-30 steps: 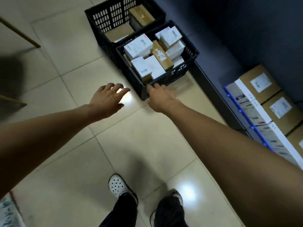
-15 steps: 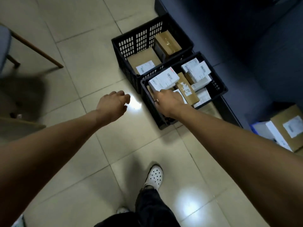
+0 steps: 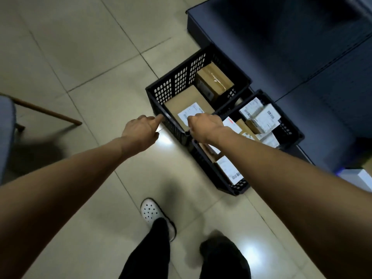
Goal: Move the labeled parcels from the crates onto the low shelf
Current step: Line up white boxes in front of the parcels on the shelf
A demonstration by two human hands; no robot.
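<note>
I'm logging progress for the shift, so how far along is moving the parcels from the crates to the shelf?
Early. Done: nothing visibly; the shelf is mostly out of frame. In hand: left hand at the far crate rim, right hand over its large labelled parcel, nothing lifted. Left: that parcel, the taped brown parcel behind it, and the near crate packed with white boxes.
</note>
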